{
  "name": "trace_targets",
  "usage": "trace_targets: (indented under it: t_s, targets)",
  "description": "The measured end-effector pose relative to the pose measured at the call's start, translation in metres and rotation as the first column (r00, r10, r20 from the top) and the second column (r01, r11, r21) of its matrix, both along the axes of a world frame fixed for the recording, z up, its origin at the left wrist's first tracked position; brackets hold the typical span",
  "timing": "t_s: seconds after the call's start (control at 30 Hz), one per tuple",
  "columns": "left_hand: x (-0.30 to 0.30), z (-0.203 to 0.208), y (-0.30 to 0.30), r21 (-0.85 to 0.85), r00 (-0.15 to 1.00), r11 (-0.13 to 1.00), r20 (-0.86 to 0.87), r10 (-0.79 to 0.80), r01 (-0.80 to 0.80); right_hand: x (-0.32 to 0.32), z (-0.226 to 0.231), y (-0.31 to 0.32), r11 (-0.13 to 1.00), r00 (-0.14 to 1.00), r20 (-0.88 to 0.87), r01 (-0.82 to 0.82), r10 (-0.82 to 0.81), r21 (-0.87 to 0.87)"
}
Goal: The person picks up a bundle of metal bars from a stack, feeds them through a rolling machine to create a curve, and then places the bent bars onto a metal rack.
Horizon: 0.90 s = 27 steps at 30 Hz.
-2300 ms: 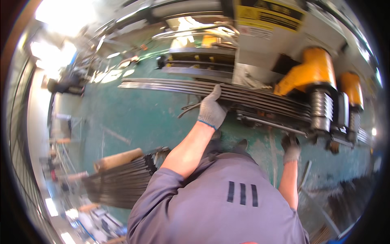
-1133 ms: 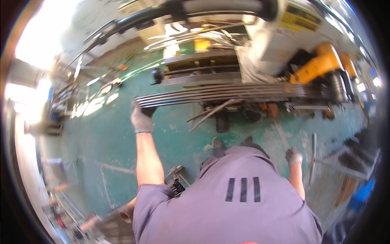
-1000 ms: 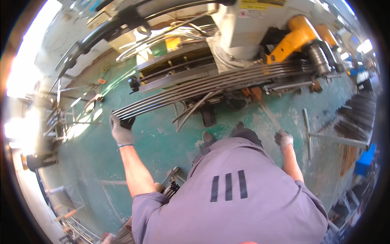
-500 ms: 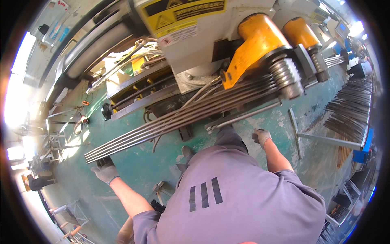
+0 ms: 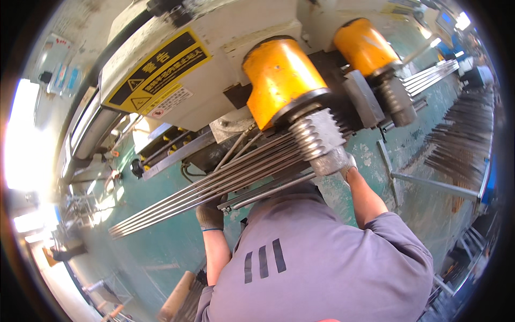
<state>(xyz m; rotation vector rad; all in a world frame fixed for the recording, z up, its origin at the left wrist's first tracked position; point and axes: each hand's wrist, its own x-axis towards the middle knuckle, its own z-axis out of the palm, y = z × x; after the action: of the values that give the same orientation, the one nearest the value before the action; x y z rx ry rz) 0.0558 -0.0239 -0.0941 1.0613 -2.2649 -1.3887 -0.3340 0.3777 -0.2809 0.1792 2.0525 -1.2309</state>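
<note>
Several long steel rods point(image 5: 198, 194) lie side by side in a slanting row under the machine's grooved metal roller point(image 5: 317, 133). My left hand point(image 5: 210, 216), in a grey work glove with a dark palm, is at the near edge of the rods; its fingertips are partly hidden there. My right hand point(image 5: 347, 165), also gloved, is just beyond the roller's right side, mostly covered by it, so its fingers cannot be made out. A spring-like threaded bar point(image 5: 273, 191) runs along a rail close to my body, between both hands.
Above the rods hangs the pale machine body point(image 5: 214, 64) with two orange housings point(image 5: 287, 72). A dark stack of rods point(image 5: 461, 139) lies at right, past a metal stand point(image 5: 434, 184). More bright rods point(image 5: 432, 77) stick out at far right. The floor point(image 5: 155, 255) is green.
My left hand has left the rods' left end and come right, closer to my body. My right hand has moved up to the roller. The view has shifted, with the roller now nearer.
</note>
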Motion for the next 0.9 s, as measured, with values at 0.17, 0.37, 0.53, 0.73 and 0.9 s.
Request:
trace_targets:
  t_s: [0.17, 0.37, 0.53, 0.73, 0.9]
  targets:
    - [-0.006, -0.006, -0.023, -0.019, 0.992, 0.998, -0.111, 0.065, -0.068, 0.051, 0.064, -0.003, 0.98, 0.98, 0.039, 0.197, -0.196, -0.025]
    - [-0.027, 0.05, 0.008, -0.508, 0.991, 0.852, 0.075, -0.107, 0.131, 0.126, 0.101, 0.021, 0.961, 0.961, -0.088, 0.267, -0.261, 0.069]
    - [-0.009, 0.054, 0.024, 0.007, 0.952, 0.993, -0.285, -0.114, 0.121, 0.147, 0.144, 0.018, 0.947, 0.906, -0.28, 0.318, -0.317, -0.042]
    - [0.021, 0.082, 0.001, 0.773, 0.68, 0.601, -0.552, 0.483, 0.201, 0.097, 0.21, -0.033, 0.803, 0.762, -0.341, 0.374, -0.551, -0.463]
    - [0.034, 0.109, -0.009, 0.718, 0.559, 0.656, -0.651, 0.513, 0.233, 0.056, 0.289, -0.071, 0.746, 0.73, -0.379, 0.264, -0.569, -0.612]
